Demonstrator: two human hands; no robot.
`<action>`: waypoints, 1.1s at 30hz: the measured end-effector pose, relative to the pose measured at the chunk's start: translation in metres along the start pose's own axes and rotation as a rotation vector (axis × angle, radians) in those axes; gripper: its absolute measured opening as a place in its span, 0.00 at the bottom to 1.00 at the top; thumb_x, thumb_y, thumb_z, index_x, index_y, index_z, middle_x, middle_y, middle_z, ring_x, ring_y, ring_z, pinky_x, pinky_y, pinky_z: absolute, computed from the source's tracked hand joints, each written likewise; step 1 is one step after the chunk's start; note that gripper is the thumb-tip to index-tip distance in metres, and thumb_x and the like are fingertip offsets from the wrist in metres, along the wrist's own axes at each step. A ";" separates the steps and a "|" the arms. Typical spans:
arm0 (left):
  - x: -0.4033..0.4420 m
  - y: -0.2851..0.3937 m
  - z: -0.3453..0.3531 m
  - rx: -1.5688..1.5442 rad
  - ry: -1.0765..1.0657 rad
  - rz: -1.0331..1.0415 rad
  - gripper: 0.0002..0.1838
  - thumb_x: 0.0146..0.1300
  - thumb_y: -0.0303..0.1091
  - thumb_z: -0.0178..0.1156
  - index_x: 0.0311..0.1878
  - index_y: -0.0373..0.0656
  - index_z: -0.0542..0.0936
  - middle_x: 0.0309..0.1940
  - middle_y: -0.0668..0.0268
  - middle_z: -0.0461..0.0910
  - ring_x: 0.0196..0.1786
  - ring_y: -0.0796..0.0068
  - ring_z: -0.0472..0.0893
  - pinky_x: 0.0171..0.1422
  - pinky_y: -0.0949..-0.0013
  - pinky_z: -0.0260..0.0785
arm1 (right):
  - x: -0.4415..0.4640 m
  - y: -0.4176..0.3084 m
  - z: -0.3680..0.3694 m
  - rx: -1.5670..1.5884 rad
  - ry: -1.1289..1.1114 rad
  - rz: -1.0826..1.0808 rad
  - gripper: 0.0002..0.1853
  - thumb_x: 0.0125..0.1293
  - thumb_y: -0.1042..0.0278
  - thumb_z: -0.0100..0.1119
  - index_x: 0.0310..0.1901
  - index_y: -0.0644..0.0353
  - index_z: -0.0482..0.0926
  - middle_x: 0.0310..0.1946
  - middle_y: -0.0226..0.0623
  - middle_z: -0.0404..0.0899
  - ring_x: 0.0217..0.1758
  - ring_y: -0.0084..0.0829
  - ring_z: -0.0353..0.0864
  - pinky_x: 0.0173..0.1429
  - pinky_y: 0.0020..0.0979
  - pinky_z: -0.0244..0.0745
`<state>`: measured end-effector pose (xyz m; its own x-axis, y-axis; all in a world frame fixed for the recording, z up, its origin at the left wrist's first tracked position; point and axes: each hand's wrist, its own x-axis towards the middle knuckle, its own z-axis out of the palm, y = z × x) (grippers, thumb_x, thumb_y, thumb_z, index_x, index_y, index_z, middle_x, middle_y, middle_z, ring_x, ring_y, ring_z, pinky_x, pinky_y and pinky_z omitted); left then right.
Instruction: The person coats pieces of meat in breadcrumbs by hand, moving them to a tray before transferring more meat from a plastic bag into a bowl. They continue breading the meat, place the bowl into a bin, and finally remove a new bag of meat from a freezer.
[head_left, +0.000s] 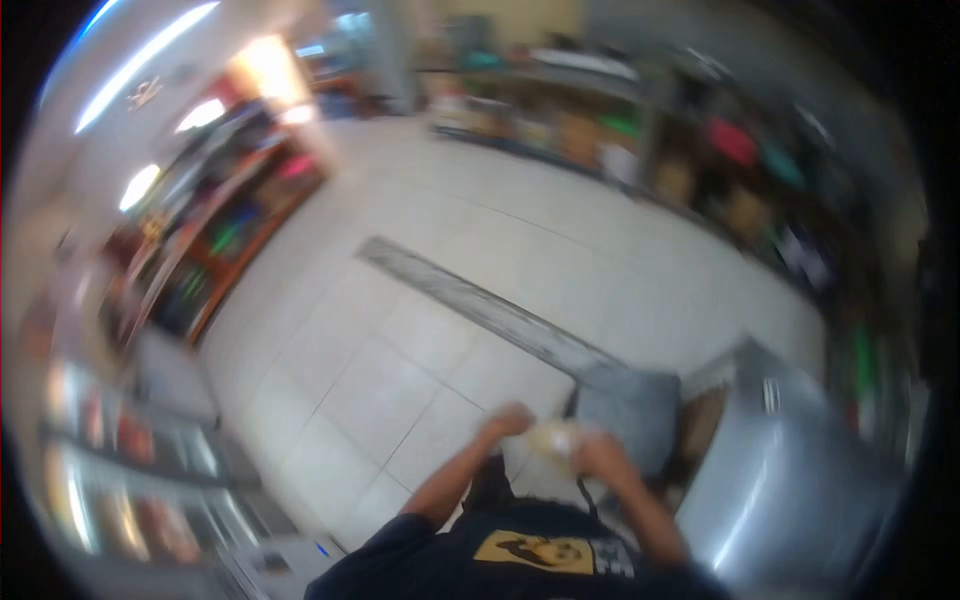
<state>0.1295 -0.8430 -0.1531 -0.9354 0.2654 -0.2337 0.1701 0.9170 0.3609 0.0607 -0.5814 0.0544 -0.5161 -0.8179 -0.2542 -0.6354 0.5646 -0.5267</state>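
Observation:
In front of my dark shirt, both hands are up at waist height and smeared by motion. My right hand is closed on a pale yellowish item, perhaps a bag or packet; the blur hides its kind. Just left of that item is my left hand, seemingly apart from it, its fingers too blurred to make out. Beyond my right hand stands a grey, box-like thing.
A large silver metal unit stands close on my right. Long shelves of mixed goods line the far wall. At left are a wooden shelf and a lit display case. A dark grating strip crosses the tiled floor.

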 end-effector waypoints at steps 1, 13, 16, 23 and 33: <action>0.007 -0.023 -0.013 -0.158 -0.060 0.079 0.09 0.56 0.35 0.59 0.34 0.39 0.82 0.30 0.54 0.82 0.31 0.59 0.80 0.37 0.56 0.72 | 0.030 0.008 -0.012 0.058 -0.086 0.322 0.16 0.54 0.56 0.61 0.37 0.62 0.82 0.36 0.51 0.83 0.40 0.50 0.82 0.48 0.42 0.76; 0.104 -0.015 -0.111 -1.154 -0.735 0.230 0.22 0.74 0.43 0.46 0.63 0.38 0.71 0.58 0.57 0.77 0.62 0.61 0.74 0.68 0.59 0.64 | 0.115 -0.009 0.058 0.923 0.563 0.778 0.22 0.64 0.61 0.58 0.56 0.67 0.74 0.47 0.42 0.82 0.48 0.37 0.83 0.53 0.37 0.79; 0.125 -0.015 -0.039 -1.270 -0.680 0.283 0.26 0.73 0.47 0.47 0.69 0.44 0.68 0.67 0.62 0.68 0.69 0.67 0.65 0.73 0.60 0.56 | 0.143 0.008 0.063 0.698 0.601 0.774 0.22 0.64 0.61 0.58 0.56 0.66 0.75 0.47 0.42 0.82 0.47 0.37 0.83 0.52 0.38 0.79; 0.155 -0.081 -0.132 -1.122 -0.632 0.096 0.22 0.72 0.43 0.46 0.62 0.40 0.73 0.61 0.63 0.74 0.65 0.68 0.70 0.67 0.59 0.62 | 0.279 0.057 0.003 0.463 0.477 0.671 0.21 0.64 0.62 0.58 0.55 0.65 0.75 0.46 0.42 0.82 0.46 0.37 0.83 0.51 0.38 0.79; 0.281 -0.083 -0.145 -1.182 -0.588 0.042 0.20 0.74 0.42 0.46 0.59 0.41 0.74 0.57 0.64 0.75 0.60 0.68 0.72 0.64 0.60 0.63 | 0.358 0.149 -0.092 0.380 0.403 0.558 0.20 0.64 0.62 0.57 0.54 0.64 0.75 0.45 0.42 0.82 0.44 0.37 0.83 0.49 0.38 0.79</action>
<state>-0.1925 -0.8875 -0.1176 -0.6116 0.6509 -0.4497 -0.4563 0.1741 0.8726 -0.2720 -0.7800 -0.0406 -0.9160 -0.2799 -0.2874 -0.0182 0.7446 -0.6672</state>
